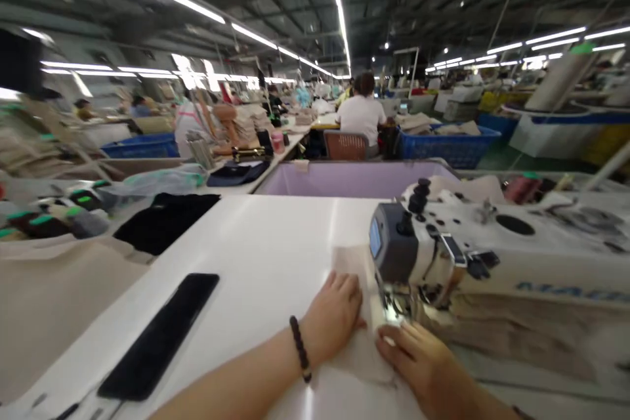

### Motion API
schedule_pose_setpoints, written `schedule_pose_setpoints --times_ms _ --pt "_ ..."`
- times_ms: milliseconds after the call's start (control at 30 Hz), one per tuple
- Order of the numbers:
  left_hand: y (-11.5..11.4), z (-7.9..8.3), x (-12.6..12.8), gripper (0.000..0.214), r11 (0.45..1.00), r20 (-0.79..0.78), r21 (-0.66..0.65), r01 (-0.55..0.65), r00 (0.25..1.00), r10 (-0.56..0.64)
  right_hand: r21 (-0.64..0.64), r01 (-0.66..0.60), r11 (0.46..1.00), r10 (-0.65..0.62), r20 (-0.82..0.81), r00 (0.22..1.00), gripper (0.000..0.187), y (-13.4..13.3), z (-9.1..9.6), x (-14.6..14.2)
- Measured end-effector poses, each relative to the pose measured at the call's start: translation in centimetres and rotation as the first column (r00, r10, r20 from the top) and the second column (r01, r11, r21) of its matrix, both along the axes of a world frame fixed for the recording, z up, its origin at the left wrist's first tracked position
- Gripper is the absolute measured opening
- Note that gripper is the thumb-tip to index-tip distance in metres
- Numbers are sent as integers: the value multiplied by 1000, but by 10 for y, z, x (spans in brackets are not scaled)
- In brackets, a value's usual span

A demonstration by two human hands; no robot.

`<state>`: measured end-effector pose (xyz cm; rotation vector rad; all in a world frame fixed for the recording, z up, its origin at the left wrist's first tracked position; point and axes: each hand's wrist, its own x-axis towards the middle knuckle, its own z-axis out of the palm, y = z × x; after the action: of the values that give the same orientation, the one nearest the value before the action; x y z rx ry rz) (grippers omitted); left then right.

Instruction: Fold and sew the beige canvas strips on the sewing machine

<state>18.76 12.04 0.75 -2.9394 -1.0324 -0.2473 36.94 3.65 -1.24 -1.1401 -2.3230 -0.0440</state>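
Observation:
My left hand (333,316) lies flat, fingers together, on a pale beige fabric piece (355,261) on the white sewing table (256,256). A dark bead bracelet sits on its wrist. My right hand (417,357) rests on the same fabric just in front of the needle area (394,305) of the white and grey sewing machine (472,256), fingers stretched toward the presser foot. The fabric runs under the machine head and away behind it. Neither hand grips anything.
A long black strip (160,336) lies on the table at the left. Black cloth (165,220) and beige fabric (44,302) sit further left. A lilac bin (344,178) stands behind the table. A seated person in white (361,115) and blue crates (453,141) lie beyond.

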Motion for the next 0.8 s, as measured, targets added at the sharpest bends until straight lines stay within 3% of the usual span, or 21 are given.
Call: schedule_pose_setpoints --times_ms 67,133,333,800 --pt "0 6 -1 17 992 -17 -71 101 995 -102 -88 -10 996 22 128 992 30 1 0 5" --pt "0 6 0 16 987 -3 -89 135 991 -136 -110 -17 994 35 166 986 29 3 6 8" --pt "-8 3 3 45 991 -1 -35 131 991 -131 -134 -49 990 76 201 977 27 4 15 16" --pt "5 -11 16 41 979 -9 -57 194 981 -195 -104 66 992 -38 244 969 26 4 10 20"
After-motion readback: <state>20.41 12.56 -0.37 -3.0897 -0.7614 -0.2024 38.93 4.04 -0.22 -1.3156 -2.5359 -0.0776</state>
